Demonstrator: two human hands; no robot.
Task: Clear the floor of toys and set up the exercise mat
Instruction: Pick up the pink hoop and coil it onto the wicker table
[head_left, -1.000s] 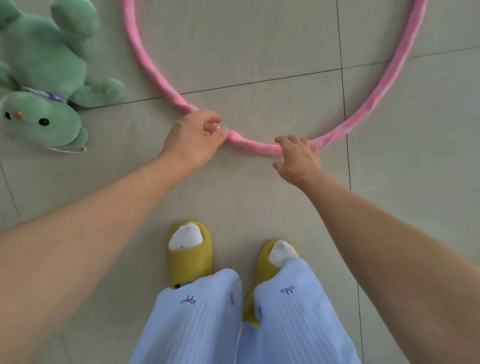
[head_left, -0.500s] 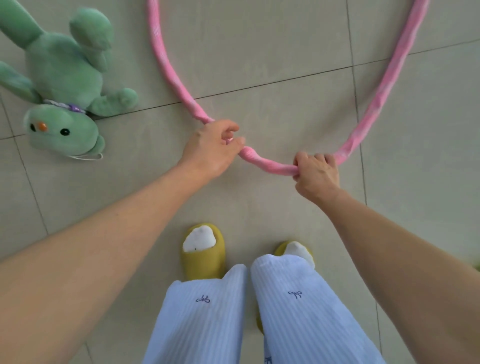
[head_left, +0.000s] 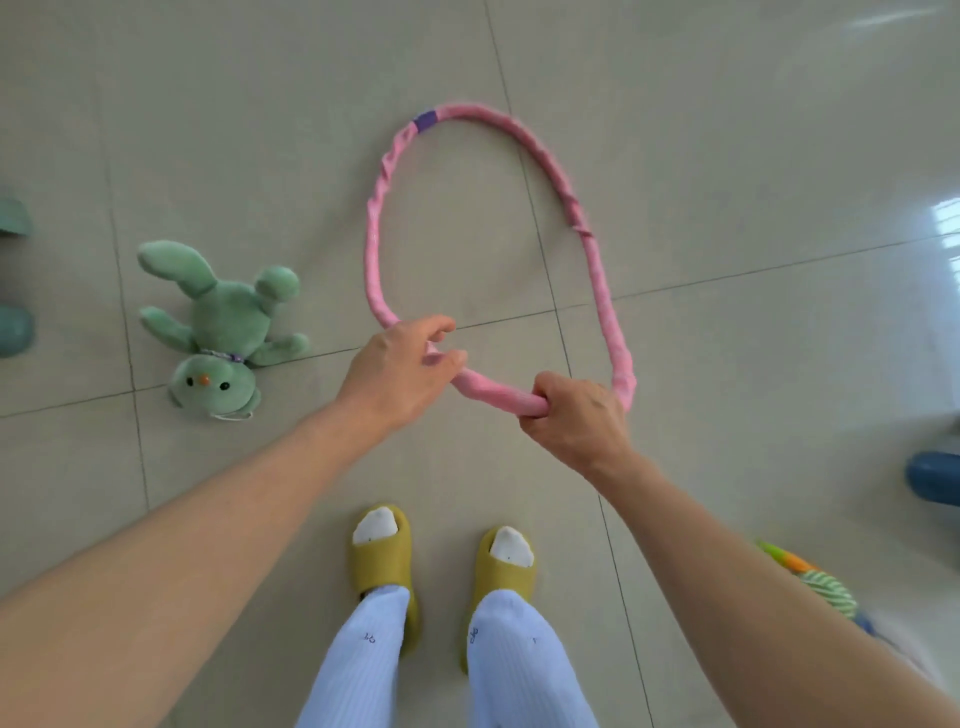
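A pink fabric-wrapped hoop (head_left: 597, 260) with one purple band stretches away from me over the tiled floor. Both hands hold its near arc. My left hand (head_left: 400, 374) pinches the hoop between thumb and fingers. My right hand (head_left: 576, 415) grips it in a closed fist a short way to the right. The near arc is raised in my hands; its far end looks close to the tiles. A green plush rabbit (head_left: 223, 332) lies on the floor to the left of the hoop, head toward me.
My feet in yellow slippers (head_left: 384, 556) stand just below the hands. A striped green and orange toy (head_left: 826, 587) shows behind my right forearm. A blue object (head_left: 935, 475) sits at the right edge, and teal shapes (head_left: 15, 327) at the left edge.
My right hand closed round the hoop. Both hands lifted its near arc, and the whole hoop has come into view as the camera rose.
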